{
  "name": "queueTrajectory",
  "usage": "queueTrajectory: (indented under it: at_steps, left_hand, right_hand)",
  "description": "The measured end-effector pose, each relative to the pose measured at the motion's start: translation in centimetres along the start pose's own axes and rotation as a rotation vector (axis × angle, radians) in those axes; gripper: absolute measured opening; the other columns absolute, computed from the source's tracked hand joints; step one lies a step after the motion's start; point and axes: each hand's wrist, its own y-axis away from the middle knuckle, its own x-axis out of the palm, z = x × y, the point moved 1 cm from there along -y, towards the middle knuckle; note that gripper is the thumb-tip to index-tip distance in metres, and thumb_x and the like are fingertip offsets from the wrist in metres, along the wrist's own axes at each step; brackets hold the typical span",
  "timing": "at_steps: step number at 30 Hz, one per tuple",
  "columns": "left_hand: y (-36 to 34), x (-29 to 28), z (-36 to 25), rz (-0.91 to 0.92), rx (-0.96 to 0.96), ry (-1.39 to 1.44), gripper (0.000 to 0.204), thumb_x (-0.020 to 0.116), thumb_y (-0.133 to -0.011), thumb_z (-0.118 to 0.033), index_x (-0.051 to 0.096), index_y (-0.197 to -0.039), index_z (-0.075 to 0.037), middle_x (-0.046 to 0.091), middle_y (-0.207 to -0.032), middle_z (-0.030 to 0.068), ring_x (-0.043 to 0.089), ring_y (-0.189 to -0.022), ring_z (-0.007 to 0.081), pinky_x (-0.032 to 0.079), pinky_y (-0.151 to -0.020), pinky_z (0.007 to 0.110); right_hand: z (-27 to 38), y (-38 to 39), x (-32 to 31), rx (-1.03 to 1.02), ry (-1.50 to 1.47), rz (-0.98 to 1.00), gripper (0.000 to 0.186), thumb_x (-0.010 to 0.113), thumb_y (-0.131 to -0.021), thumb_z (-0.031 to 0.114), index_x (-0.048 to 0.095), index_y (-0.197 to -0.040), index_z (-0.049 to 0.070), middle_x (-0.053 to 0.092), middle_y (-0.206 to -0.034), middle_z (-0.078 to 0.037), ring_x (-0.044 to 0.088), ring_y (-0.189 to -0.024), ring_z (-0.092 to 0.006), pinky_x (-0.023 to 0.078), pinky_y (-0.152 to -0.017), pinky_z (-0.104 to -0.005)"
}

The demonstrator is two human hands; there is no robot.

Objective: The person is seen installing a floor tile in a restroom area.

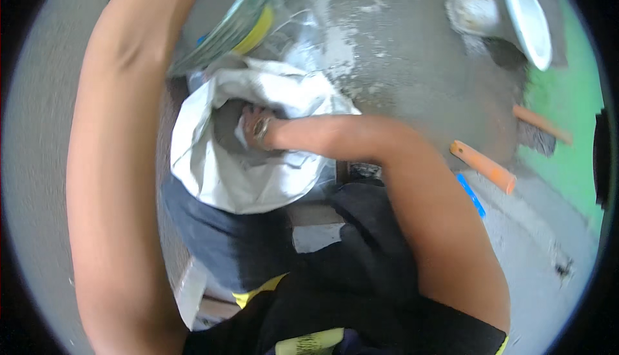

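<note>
A: Fingers first. Right hand is down inside the mouth of the white sack, fingers curled in against grey powder; a ring shows on one finger. Looks like a loose scooping clench, though what they close on is buried in the powder.

B: And the left hand?

A: Out of view. The left forearm runs up the left side and past the top edge, so I cannot tell its grip. A greenish-clear bag with a yellow patch hangs at the top where that arm ends, just above the sack.

B: Where does the sack sit?

A: Centre-left, mouth open and folded back, resting against the person's dark-clad knee, close to the body. Crumpled clear plastic lies just beyond it.

B: Surface and room?

A: Rough grey cement floor, streaked with pale dust on the far side. Far right, a white ceramic fixture tilted on its side. Right of it, a green wall.

B: Anything else?

A: Two orange pipe stubs on the right, one nearer, one farther by the wall. A short blue piece lies just beside the nearer one. Yellow trim shows on the dark clothing near the bottom edge.
</note>
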Motion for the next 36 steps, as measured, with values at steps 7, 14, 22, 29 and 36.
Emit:
queueTrajectory:
  at_steps: [7, 14, 22, 29, 36]
  left_hand:
    - [-0.2, 0.2, -0.8, 0.009, -0.051, -0.015, 0.055, 0.07, -0.085, -0.047, 0.07, -0.105, 0.005, 0.071, -0.098, 0.0234, 0.069, -0.092, 0.033, 0.053, -0.081, 0.041]
    - [0.0, 0.2, -1.2, -0.025, -0.047, -0.037, 0.05, 0.072, -0.084, -0.042, 0.069, -0.103, 0.004, 0.07, -0.096, 0.0256, 0.069, -0.091, 0.0348, 0.052, -0.08, 0.041]
    - [-0.1, 0.9, -0.3, -0.098, 0.058, 0.033, 0.049, 0.072, -0.085, -0.04, 0.069, -0.105, 0.004, 0.07, -0.096, 0.0248, 0.07, -0.091, 0.0339, 0.052, -0.08, 0.041]
    - [-2.5, 1.9, 2.2, 0.034, 0.005, -0.094, 0.07, 0.059, -0.083, -0.073, 0.07, -0.106, -0.007, 0.068, -0.082, 0.019, 0.067, -0.083, 0.0327, 0.05, -0.077, 0.038]
    - [-2.6, 1.9, 3.5, 0.033, 0.085, -0.08, 0.068, 0.06, -0.083, -0.072, 0.07, -0.099, -0.006, 0.067, -0.076, 0.0171, 0.065, -0.074, 0.0314, 0.05, -0.072, 0.038]
  right_hand:
    - [-0.3, -2.2, 7.1, -0.214, -0.135, 0.172, 0.042, 0.057, -0.088, 0.025, 0.063, -0.122, 0.001, 0.062, -0.126, -0.02, 0.059, -0.118, -0.0349, 0.048, -0.095, -0.0526]
    - [1.2, -7.0, 9.9, -0.51, 0.142, 0.119, 0.036, 0.057, -0.089, 0.032, 0.073, -0.103, 0.002, 0.069, -0.114, -0.016, 0.067, -0.099, -0.0313, 0.051, -0.087, -0.0472]
    - [-6.0, 7.0, -6.1, -0.242, -1.788, 0.086, 0.03, 0.062, -0.089, 0.031, 0.071, -0.093, 0.002, 0.07, -0.083, -0.007, 0.066, -0.07, -0.0192, 0.052, -0.057, -0.0354]
    - [-24.7, 13.4, 4.0, 0.143, -2.055, -0.184, 0.02, 0.061, -0.09, 0.018, 0.071, -0.098, 0.002, 0.072, -0.083, -0.01, 0.067, -0.063, -0.0158, 0.052, -0.047, -0.0298]
    - [-35.9, 22.9, 13.0, 1.069, -1.963, -1.799, 0.016, 0.06, -0.086, 0.014, 0.067, -0.089, 0.0, 0.067, -0.085, -0.007, 0.064, -0.075, -0.017, 0.051, -0.059, -0.0347]
